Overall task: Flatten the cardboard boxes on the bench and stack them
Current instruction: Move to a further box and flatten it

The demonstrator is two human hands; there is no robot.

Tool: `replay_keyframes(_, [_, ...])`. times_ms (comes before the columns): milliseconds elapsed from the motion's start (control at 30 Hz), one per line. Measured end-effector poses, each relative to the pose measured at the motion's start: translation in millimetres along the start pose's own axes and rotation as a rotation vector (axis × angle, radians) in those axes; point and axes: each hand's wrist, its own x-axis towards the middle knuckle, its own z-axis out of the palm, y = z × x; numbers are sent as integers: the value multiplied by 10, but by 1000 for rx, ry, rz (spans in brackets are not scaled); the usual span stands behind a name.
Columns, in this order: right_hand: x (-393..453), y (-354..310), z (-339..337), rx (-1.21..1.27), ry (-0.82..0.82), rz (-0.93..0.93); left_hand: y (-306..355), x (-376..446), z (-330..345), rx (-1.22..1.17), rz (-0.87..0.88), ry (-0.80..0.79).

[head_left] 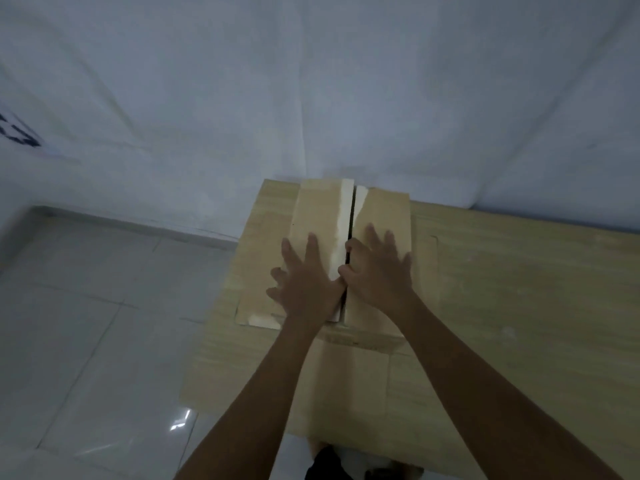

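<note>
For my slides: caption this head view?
Both bare hands, left and right, press a tan cardboard box's flaps.

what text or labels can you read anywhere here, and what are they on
None can be read.
Dark printed marks on a white sheet at the left edge of the wall covering: too blurred and cut off to read.
The cardboard box under the left hand and right hand shows no print, nor does the bench.

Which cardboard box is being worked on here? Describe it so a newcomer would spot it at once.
Start at the pale wooden bench against the white wall. At its left end stands the cardboard box, both hands spread on top: left hand, right hand. Its two top flaps meet at a dark centre slit, unlike the flat cardboard nearer the person.
</note>
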Motion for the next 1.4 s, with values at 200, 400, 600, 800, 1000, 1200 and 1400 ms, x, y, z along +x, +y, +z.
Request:
replay_keyframes(200, [-254, 366, -478, 315, 107, -34, 86, -146, -221, -602, 140, -158])
replay_keyframes(400, [-461, 634, -759, 649, 202, 41, -174, -97, -877, -943, 173, -339])
replay_keyframes(600, [-537, 788, -899, 639, 206, 59, -721, 396, -899, -528, 153, -130])
replay_keyframes(800, [-480, 1299, -1007, 462, 368, 290, -784, 513, -338, -239, 19, -51])
replay_keyframes(1000, [-528, 1756, -429, 145, 294, 288, -318, 245, -165, -13, 456, 153])
replay_keyframes(1200, [-308, 1764, -228, 359, 149, 450, 76, 223, -26, 208, 424, -303])
replay_keyframes(1400, [147, 1437, -569, 139, 343, 195, -148, 286, -175, -197, 488, -217])
